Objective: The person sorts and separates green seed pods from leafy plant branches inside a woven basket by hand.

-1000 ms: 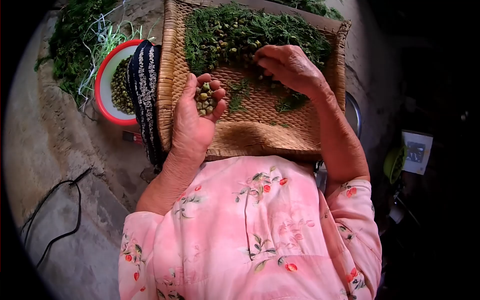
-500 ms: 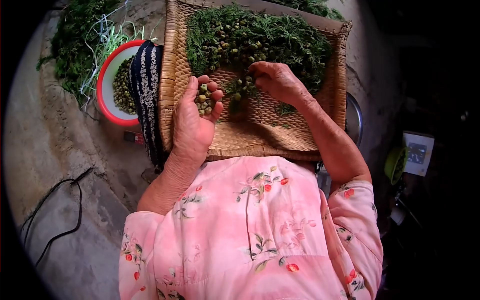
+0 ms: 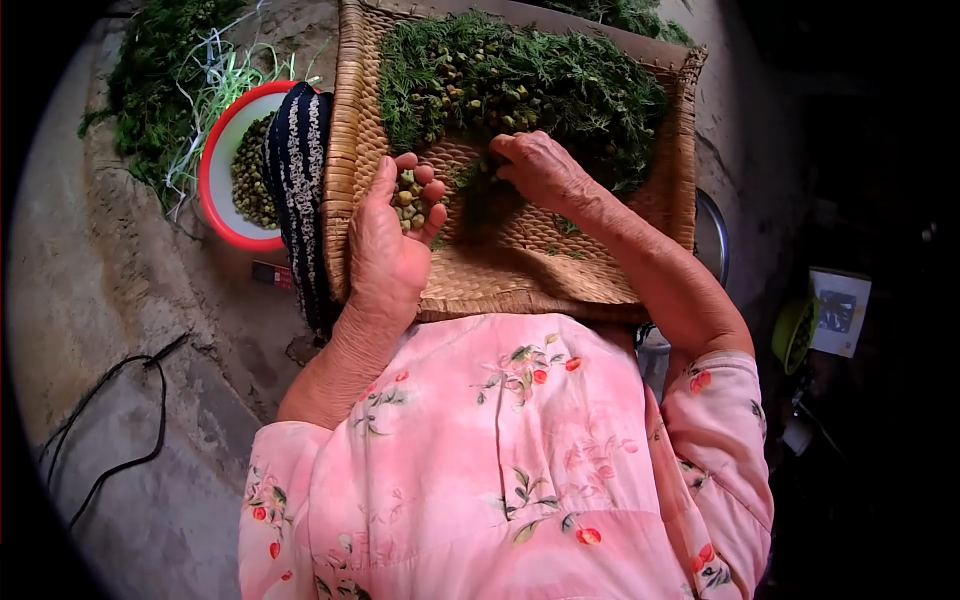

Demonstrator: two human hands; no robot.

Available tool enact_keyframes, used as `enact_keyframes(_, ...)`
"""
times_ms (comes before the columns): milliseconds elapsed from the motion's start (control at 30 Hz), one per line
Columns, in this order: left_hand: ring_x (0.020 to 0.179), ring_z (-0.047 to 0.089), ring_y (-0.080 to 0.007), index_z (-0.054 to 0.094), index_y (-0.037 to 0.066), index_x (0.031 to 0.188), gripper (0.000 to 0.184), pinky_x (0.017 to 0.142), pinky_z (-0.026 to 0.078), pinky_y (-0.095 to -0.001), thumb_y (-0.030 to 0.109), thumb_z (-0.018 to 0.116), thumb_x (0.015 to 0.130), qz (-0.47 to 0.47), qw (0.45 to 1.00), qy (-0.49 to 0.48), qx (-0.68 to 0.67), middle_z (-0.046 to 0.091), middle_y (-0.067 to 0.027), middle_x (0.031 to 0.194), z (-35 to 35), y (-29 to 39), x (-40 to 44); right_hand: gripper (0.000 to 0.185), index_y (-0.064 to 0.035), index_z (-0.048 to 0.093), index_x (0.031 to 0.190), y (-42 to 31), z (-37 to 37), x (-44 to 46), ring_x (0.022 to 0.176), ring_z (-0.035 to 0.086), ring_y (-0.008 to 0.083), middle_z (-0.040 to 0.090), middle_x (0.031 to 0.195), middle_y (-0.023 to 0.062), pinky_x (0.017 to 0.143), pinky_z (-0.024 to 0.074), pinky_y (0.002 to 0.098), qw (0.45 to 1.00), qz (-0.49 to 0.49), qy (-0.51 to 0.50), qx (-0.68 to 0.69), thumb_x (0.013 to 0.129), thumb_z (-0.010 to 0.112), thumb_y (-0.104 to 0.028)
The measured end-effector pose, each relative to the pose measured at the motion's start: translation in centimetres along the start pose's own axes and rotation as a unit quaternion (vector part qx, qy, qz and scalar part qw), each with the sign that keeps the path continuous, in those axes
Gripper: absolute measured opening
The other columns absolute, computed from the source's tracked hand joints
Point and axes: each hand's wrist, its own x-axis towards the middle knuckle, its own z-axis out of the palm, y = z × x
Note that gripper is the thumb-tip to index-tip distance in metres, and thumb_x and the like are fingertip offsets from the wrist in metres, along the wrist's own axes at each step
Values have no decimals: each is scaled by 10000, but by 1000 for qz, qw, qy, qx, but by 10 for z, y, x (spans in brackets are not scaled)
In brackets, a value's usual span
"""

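My left hand (image 3: 392,235) is cupped palm up over the left part of the woven basket (image 3: 345,150), its fingers curled round several small round green pods (image 3: 408,203). My right hand (image 3: 535,168) is above the middle of the basket, with thumb and fingertips pinched together. A dark blurred sprig seems to hang below those fingertips, but its outline is too smeared to make out. Feathery green sprigs with pods (image 3: 520,85) fill the far side of the basket.
A red-rimmed white bowl (image 3: 212,205) of green pods stands left of the basket, partly under a dark patterned cloth (image 3: 298,190). Green branches (image 3: 160,90) and pale plastic strips (image 3: 215,90) lie farther left. A black cable (image 3: 125,465) crosses the floor. A green bowl (image 3: 793,332) is at the right.
My right hand has come from the sprigs on the right side down and left towards my left hand, its fingers pinched on something. My left hand has hardly moved.
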Motion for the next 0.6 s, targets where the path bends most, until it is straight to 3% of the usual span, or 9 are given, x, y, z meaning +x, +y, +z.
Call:
enact_keyframes(100,741,585,-103,574,105,1001,239,596,485,-240,316,486,932,4,1000,-3,10,606,1,854,0,0,-1,328,-34,537,1019,-1,13,-8,891,569,349,583,928,149,734,472,412,999,-27,41,-7,719,667,-57)
enact_keyframes(133,741,587,-102,574,105,998,239,595,485,-241,316,483,932,4,1000,-2,12,606,1,850,1,0,-1,358,-53,520,1050,-2,12,-8,935,547,352,557,979,145,772,462,411,1000,-11,0,-13,722,664,-62)
enact_keyframes(267,738,588,-103,576,105,996,239,594,485,-241,316,482,933,-2,1000,1,13,606,0,848,2,0,0,348,-51,521,1038,-7,5,-10,928,554,342,566,967,143,770,463,413,999,10,-14,-37,718,657,-57)
enact_keyframes(333,729,589,-105,577,103,993,243,600,489,-244,321,488,931,0,1000,0,15,606,-2,841,2,0,-1,328,-51,532,1016,-8,-5,-12,914,561,342,577,958,146,760,466,412,999,5,49,-4,707,640,-46)
enact_keyframes(433,741,591,-116,578,99,990,258,609,500,-255,334,488,931,-2,1000,-9,7,605,-8,843,0,-1,1,275,-41,562,997,-21,-24,-16,744,592,166,586,791,72,687,489,287,985,-17,93,144,728,612,-12)
enact_keyframes(467,741,591,-116,578,99,990,258,609,500,-255,334,488,931,-2,1000,-9,6,605,-8,843,0,-1,1,275,-41,562,997,-26,-28,-18,744,592,166,586,791,72,687,489,287,985,-17,93,144,728,612,-12)
enact_keyframes(533,793,601,-142,566,76,1009,243,636,523,-253,292,478,942,-12,1000,-24,5,605,-40,909,1,-1,2,289,-17,565,1023,-37,-33,-22,799,636,209,641,884,124,713,510,313,942,-23,31,334,753,656,-65)
enact_keyframes(567,793,601,-142,566,76,1009,243,636,523,-253,292,478,942,-10,1000,-22,5,605,-40,909,0,-2,4,289,-17,565,1023,-42,-35,-22,799,636,209,641,884,124,713,510,313,941,-25,30,335,753,656,-65)
enact_keyframes(600,803,607,-150,569,70,1006,261,651,536,-263,302,465,946,-19,999,-42,-9,610,-43,906,-2,-5,6,266,-17,568,1050,-47,-37,-24,798,602,141,632,879,74,703,503,274,902,-65,-20,427,797,637,-57)
